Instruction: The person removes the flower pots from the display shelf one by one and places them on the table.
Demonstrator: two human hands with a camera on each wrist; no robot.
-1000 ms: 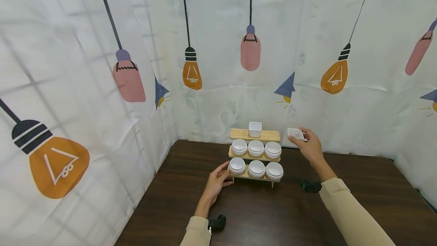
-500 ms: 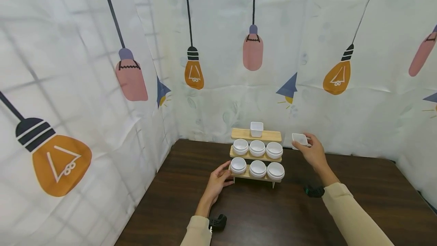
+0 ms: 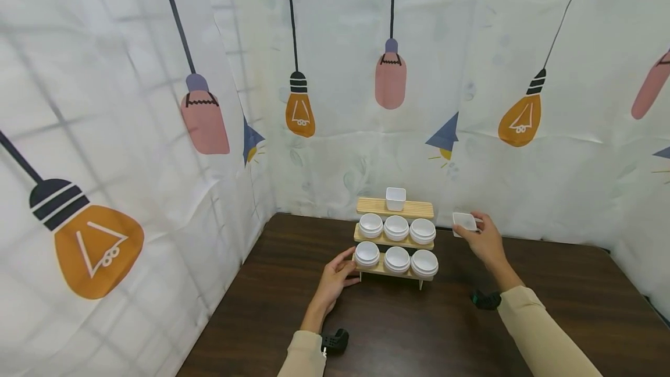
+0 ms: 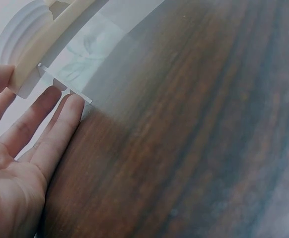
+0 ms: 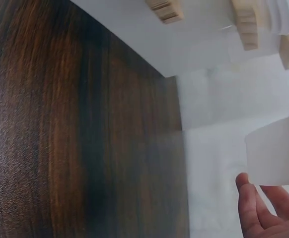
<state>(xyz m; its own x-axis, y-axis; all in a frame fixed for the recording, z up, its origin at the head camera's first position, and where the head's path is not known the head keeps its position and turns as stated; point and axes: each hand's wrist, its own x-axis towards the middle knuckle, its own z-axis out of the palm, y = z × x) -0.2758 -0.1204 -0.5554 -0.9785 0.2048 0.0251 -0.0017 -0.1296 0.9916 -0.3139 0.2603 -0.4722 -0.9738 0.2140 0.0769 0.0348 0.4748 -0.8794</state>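
A three-tier display stand with light wooden boards [image 3: 369, 206] and clear legs stands at the table's back. On its top board sits one square white cup [image 3: 395, 199]; round white bowls [image 3: 396, 227] fill the middle and bottom boards, three on each. My left hand [image 3: 330, 284] grips the bottom board's left end, thumb at the board and the lower fingers [image 4: 65, 121] beside the clear leg. Right of the stand, my right hand [image 3: 487, 243] holds another square white cup [image 3: 463, 224] between thumb and fingers, raised by the back curtain.
The dark wooden table [image 3: 408, 330] reaches back to a white curtain [image 3: 335, 74] printed with hanging lamps, which also closes off the left side. Black wrist straps [image 3: 335, 341] sit at both sleeves.
My right hand has lowered the square cup and moved it slightly right, away from the stand. The left hand keeps its place on the bottom board. The head view has shifted slightly.
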